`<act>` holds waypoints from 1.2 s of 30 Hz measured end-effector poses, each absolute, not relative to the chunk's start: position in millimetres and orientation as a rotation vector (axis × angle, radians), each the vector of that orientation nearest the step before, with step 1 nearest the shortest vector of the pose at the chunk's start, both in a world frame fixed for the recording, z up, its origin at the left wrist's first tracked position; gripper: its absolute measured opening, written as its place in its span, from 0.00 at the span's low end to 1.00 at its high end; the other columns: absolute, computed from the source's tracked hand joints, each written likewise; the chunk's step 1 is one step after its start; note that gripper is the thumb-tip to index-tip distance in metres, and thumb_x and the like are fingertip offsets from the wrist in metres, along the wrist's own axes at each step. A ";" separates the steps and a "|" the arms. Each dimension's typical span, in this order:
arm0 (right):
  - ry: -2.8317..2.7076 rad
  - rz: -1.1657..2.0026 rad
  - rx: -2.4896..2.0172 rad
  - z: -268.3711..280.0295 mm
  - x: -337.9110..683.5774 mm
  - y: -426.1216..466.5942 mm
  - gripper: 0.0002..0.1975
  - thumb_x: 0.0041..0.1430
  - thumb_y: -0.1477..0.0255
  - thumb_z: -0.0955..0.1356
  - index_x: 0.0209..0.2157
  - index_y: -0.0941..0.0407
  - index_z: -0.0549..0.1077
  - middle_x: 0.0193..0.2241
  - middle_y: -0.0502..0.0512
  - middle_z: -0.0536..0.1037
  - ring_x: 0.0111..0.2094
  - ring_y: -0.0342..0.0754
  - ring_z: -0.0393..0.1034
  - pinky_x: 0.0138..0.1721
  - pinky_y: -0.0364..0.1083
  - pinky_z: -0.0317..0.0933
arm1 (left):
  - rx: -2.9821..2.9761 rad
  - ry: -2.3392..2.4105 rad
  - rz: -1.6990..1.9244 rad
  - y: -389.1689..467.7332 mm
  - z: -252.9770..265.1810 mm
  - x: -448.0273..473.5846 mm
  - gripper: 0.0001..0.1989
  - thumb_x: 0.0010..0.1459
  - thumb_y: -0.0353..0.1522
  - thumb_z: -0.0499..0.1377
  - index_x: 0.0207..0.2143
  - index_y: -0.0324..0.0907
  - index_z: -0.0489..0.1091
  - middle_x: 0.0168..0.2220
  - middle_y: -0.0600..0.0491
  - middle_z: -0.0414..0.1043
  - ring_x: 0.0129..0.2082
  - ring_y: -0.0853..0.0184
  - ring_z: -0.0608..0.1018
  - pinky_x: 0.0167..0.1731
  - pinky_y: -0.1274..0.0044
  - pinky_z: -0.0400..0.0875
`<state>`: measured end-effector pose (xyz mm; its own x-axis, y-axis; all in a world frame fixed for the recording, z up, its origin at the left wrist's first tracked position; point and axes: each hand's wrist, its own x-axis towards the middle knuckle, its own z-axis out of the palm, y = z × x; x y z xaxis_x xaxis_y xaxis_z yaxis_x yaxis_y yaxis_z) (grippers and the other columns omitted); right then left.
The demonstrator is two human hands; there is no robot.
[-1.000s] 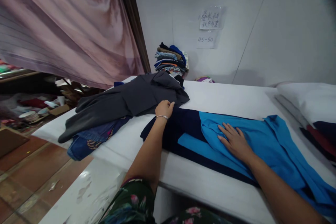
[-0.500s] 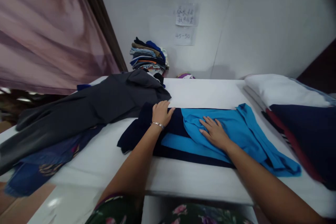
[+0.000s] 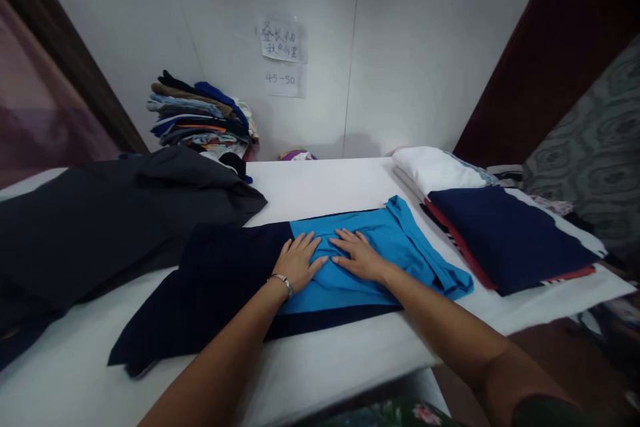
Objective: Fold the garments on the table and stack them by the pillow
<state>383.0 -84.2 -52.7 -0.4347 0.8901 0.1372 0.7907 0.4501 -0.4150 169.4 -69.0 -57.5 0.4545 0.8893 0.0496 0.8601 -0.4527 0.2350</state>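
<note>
A long garment, partly folded, lies across the white table (image 3: 320, 187). Its right part is a bright blue panel (image 3: 395, 240) and its left part is navy cloth (image 3: 220, 287). My left hand (image 3: 300, 261) rests flat on the blue cloth near the navy edge, fingers spread, with a bracelet on the wrist. Just right of it, my right hand (image 3: 359, 255) also presses flat on the blue cloth, fingers apart. Neither hand grips the fabric. The blue end at the right is bunched into a narrow fold.
On the left lies a dark grey garment (image 3: 115, 213). Behind it is a tall pile of folded clothes (image 3: 200, 113) against the wall. At right sit a folded navy garment (image 3: 510, 233) on a stack and a white folded item (image 3: 435, 170). Paper signs (image 3: 283, 40) hang on the wall.
My left hand has moved from the navy cloth onto the blue panel, close to my right hand. The navy part now lies spread further left. The view has turned to the right.
</note>
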 end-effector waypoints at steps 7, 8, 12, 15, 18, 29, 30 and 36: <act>-2.117 0.070 -1.617 -10.0 452.3 -42.2 0.28 0.63 0.59 0.61 0.61 0.55 0.61 0.66 0.62 0.51 0.66 0.56 0.41 0.62 0.61 0.42 | 2.504 1.519 0.270 -67.6 -59.8 169.4 0.31 0.63 0.50 0.44 0.63 0.47 0.56 0.66 0.51 0.51 0.66 0.57 0.52 0.62 0.58 0.46; -2.094 0.008 -1.728 -8.1 463.7 -33.7 0.29 0.63 0.59 0.61 0.62 0.56 0.59 0.66 0.63 0.49 0.67 0.57 0.40 0.62 0.61 0.41 | 2.498 1.518 0.271 -67.4 -59.6 169.4 0.31 0.62 0.50 0.44 0.63 0.46 0.56 0.66 0.51 0.51 0.66 0.57 0.52 0.63 0.58 0.46; -2.026 -0.025 -2.157 -27.3 495.8 -8.9 0.30 0.64 0.59 0.58 0.64 0.57 0.54 0.66 0.63 0.49 0.67 0.57 0.40 0.62 0.60 0.43 | 2.484 1.511 0.294 -67.0 -58.8 169.0 0.31 0.62 0.50 0.44 0.63 0.47 0.57 0.66 0.52 0.51 0.66 0.56 0.52 0.62 0.57 0.46; -2.033 0.046 -2.248 -51.7 502.6 -3.7 0.28 0.65 0.59 0.56 0.62 0.56 0.57 0.65 0.60 0.53 0.66 0.57 0.42 0.62 0.60 0.42 | 2.483 1.504 0.285 -67.0 -59.3 169.1 0.31 0.62 0.50 0.43 0.63 0.47 0.57 0.66 0.52 0.51 0.66 0.57 0.52 0.62 0.58 0.46; -2.030 0.059 -2.241 -62.5 502.1 -4.4 0.28 0.65 0.58 0.56 0.62 0.57 0.57 0.66 0.60 0.51 0.66 0.57 0.40 0.62 0.61 0.40 | 2.489 1.502 0.296 -66.6 -60.6 169.5 0.31 0.62 0.51 0.43 0.63 0.48 0.57 0.66 0.52 0.51 0.66 0.56 0.52 0.62 0.57 0.47; -2.102 0.279 -2.122 -36.7 512.7 -8.1 0.31 0.64 0.54 0.58 0.63 0.55 0.58 0.66 0.60 0.52 0.66 0.59 0.40 0.62 0.60 0.42 | 2.533 1.518 0.326 -63.0 -61.4 168.7 0.29 0.62 0.50 0.44 0.61 0.49 0.59 0.65 0.52 0.54 0.65 0.56 0.55 0.61 0.58 0.50; -2.115 0.302 -2.099 -31.6 516.2 -12.6 0.31 0.63 0.53 0.58 0.63 0.54 0.57 0.66 0.59 0.51 0.67 0.57 0.40 0.63 0.58 0.43 | 2.531 1.519 0.328 -63.0 -60.9 168.9 0.29 0.62 0.50 0.44 0.61 0.49 0.59 0.65 0.51 0.55 0.65 0.55 0.55 0.61 0.57 0.50; -2.156 0.431 -1.887 -31.7 542.1 -61.3 0.37 0.60 0.47 0.57 0.65 0.50 0.53 0.67 0.54 0.48 0.67 0.55 0.40 0.65 0.55 0.40 | 2.518 1.533 0.303 -64.5 -58.8 171.0 0.30 0.62 0.50 0.43 0.62 0.49 0.59 0.65 0.52 0.53 0.65 0.56 0.54 0.62 0.58 0.48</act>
